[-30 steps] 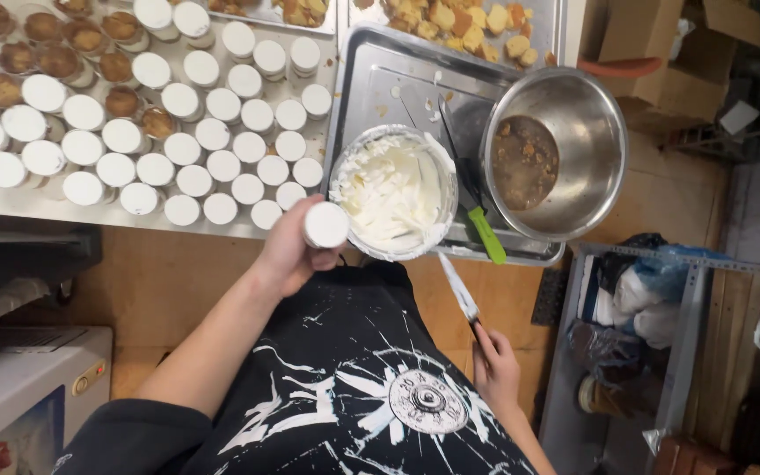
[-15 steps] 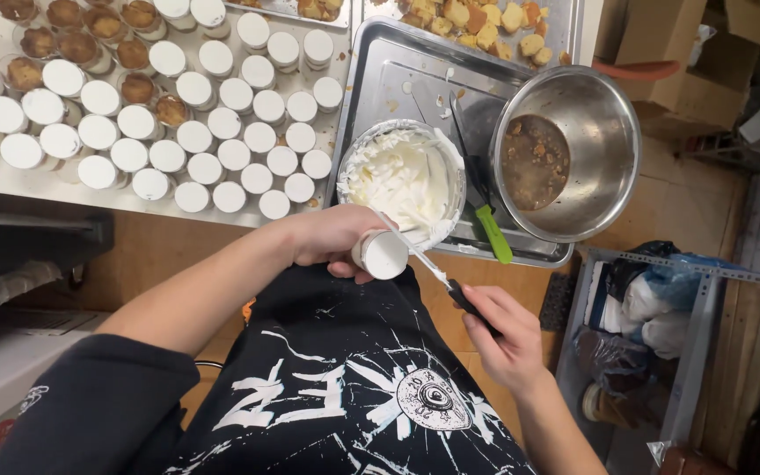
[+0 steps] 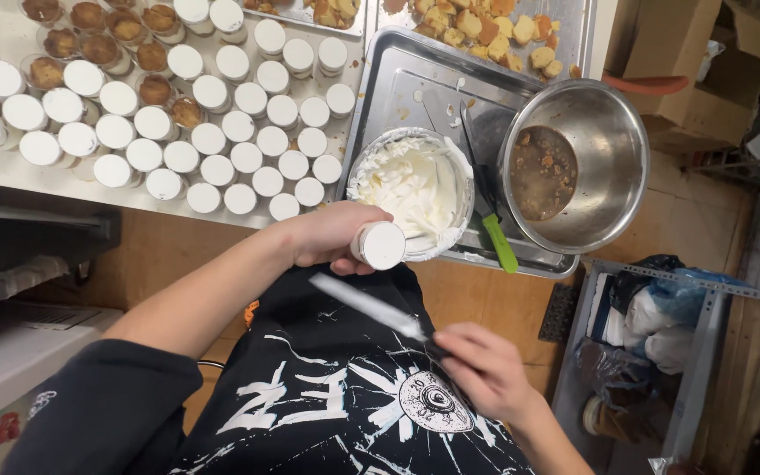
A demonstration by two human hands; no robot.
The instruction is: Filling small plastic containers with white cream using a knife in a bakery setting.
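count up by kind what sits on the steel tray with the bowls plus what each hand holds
bowl of white cream: 1
steel mixing bowl with brown filling: 1
green-handled utensil: 1
cream-topped cup, in left hand: 1
palette knife, in right hand: 1
total: 5

The tray (image 3: 398, 79) and bowl (image 3: 613, 132) look like shiny, smeared metal, the knife's (image 3: 367, 303) blade smooth metal, the cream tub (image 3: 411, 189) thin plastic, the cup's (image 3: 382, 244) top matt white.
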